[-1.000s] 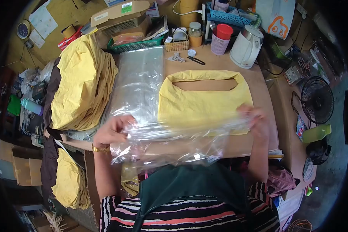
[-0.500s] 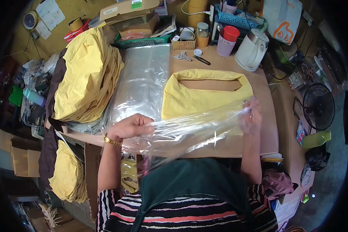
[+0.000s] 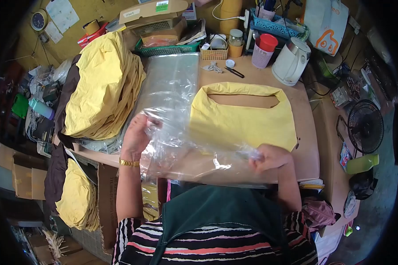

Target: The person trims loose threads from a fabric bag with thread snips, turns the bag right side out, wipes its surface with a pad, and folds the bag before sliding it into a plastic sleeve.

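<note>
A clear plastic bag (image 3: 185, 152) is stretched between my two hands over the near part of the table. My left hand (image 3: 137, 134), below a gold watch, is closed on the bag's left end. On the other side, my right hand (image 3: 272, 158) is closed around a bunched edge of it. Beyond the plastic lies a flat yellow tote bag (image 3: 247, 121), its handle opening facing away from me. A stack of clear plastic bags (image 3: 170, 79) lies left of the tote, and its near end is partly covered by the held plastic.
A tall pile of yellow bags (image 3: 95, 88) stands at the left. Small black snips (image 3: 234, 72) lie near the back, close to a white kettle (image 3: 291, 62) and a red cup (image 3: 267, 42). A black fan (image 3: 365, 126) is far right.
My left hand has risen away from me, while my right hand has come down and nearer. The plastic's slant has reversed, uncovering more of the yellow tote bag.
</note>
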The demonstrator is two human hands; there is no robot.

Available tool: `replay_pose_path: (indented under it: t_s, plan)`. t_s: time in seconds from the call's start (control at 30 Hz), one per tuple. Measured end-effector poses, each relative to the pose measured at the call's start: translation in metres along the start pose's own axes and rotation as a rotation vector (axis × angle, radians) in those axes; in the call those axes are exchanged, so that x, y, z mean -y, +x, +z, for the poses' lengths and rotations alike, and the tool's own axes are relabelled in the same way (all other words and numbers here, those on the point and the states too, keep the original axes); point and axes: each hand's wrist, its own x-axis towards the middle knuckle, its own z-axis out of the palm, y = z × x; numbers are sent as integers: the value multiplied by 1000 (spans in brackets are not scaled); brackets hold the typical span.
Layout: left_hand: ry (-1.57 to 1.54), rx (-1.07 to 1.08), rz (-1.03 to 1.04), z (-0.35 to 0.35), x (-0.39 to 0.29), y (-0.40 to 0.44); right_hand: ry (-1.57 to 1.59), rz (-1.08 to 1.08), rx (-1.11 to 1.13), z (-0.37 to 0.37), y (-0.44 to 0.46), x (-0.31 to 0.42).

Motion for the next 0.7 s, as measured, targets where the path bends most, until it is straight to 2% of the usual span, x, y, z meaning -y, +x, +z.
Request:
replay_pose_path:
  t_s: [0.03, 0.07, 0.1, 0.13, 0.17, 0.2, 0.27, 0.3, 0.33, 0.37, 0.4, 0.47, 0.5, 0.53, 0.6, 0.63, 0.67, 0.7]
  plan:
    - [-199, -143, -63, 10, -1, -2, -52, -108, -3, -2, 2, -6]
    - [-199, -141, -60, 4, 3, -6, -103, -217, -6, -5, 5, -12]
    - [-350, -5, -217, -3, 9, -11, -155, -322, -10, -6, 6, -16]
    - [-499, 131, -370, -7, 14, -16, 66, -359, -52, -6, 12, -8]
    - [-87, 425, -369, -8, 22, -15, 283, -408, -86, -6, 18, 1]
    - [319, 721, -251, 3, 21, -12, 283, -407, -85, -1, 18, 5]
    - [858, 492, -513, 28, -11, -18, 132, -136, 103, 10, 15, 10]
    - [440, 291, -380, 18, -10, -14, 59, -1, 192, 11, 14, 10]
    - [26, 91, -239, 11, -11, -10, 61, -5, 189, 8, 13, 7]
    - [-136, -145, -78, 9, -10, -8, -125, -33, 174, 1, 14, 3]
    - [-196, -298, -43, 25, -12, -5, -311, -59, 159, -8, 15, -4]
    - [-730, 92, -295, -1, 1, -6, -680, -108, 124, -24, 16, -16]
    - [-743, 241, -384, 8, -6, -14, -773, -119, 115, -22, 18, -16]
    - [-125, -239, -399, 13, 3, -26, -866, -129, 106, -14, 19, -14]
    - [853, 753, -153, -4, 14, -14, 66, -492, 99, 8, 29, -3]
    - [1025, 672, -636, 17, -7, -6, 139, -321, 263, 10, 24, -1]
    - [1023, 669, -640, 19, -6, -4, 140, -316, 263, 4, 23, 0]
    - [599, 268, -398, 19, -6, -4, 49, -111, 367, -3, 19, 1]
